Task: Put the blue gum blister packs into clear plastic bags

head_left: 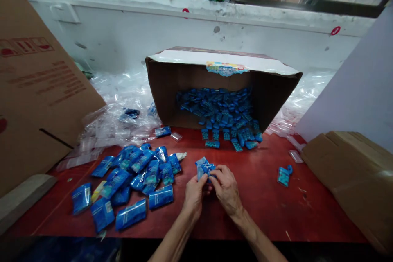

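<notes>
Close to the middle of the red table, my left hand and my right hand meet at a small blue plastic packet. The left thumb and fingers pinch its lower side, while the right fingertips grip its right edge. Part of the packet is hidden behind my fingers. Left of my hands lies a loose pile of blue packets. Beyond them, a cardboard box on its side holds many small blue-green containers, several of which have spilled onto the table at its mouth.
One blue container lies alone at the right on the table. Clear plastic sleeves heap up behind the pile. A large carton stands at the left, and a brown box at the right edge.
</notes>
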`<state>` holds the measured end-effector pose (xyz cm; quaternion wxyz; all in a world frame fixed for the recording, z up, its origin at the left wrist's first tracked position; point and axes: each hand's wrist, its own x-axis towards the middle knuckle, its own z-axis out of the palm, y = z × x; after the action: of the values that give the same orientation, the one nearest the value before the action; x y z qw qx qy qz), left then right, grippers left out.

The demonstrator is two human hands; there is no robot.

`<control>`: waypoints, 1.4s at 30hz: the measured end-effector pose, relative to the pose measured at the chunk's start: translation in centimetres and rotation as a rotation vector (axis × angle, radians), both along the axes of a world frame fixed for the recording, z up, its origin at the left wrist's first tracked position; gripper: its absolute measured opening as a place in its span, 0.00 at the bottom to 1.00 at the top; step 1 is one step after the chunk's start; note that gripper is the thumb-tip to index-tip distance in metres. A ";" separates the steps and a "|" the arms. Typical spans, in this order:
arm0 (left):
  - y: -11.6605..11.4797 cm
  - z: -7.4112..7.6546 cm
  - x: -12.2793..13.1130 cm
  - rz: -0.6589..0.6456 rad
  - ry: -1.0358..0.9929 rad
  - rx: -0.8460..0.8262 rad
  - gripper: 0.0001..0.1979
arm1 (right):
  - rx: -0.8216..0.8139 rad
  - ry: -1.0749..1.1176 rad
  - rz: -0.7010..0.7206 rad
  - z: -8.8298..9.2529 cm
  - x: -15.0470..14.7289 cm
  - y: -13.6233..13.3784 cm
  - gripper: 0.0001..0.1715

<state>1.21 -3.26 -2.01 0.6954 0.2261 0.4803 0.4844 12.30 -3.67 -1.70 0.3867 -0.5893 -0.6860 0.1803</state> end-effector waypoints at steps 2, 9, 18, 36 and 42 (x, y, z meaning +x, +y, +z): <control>0.1 -0.4 0.2 -0.015 0.004 0.021 0.13 | -0.115 0.236 -0.013 -0.4 0.3 0.5 0.16; 0.7 -2.5 0.3 0.031 0.110 0.096 0.13 | -0.317 0.420 0.050 -1.7 0.3 1.7 0.12; 1.4 -2.8 1.0 0.057 0.096 0.030 0.14 | -0.267 0.217 0.003 -0.8 -0.3 1.2 0.12; 0.7 0.4 -2.0 0.012 -0.130 -0.302 0.08 | -0.204 -0.243 -0.019 -0.1 1.8 11.5 0.12; 0.4 0.6 -2.5 0.003 -0.197 -0.391 0.08 | -0.201 -0.300 -0.036 -1.2 2.1 10.6 0.07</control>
<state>-1.28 -2.81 -1.40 0.7688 0.0377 0.4951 0.4030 14.37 6.97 -2.88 0.2226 -0.6573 -0.7040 0.1511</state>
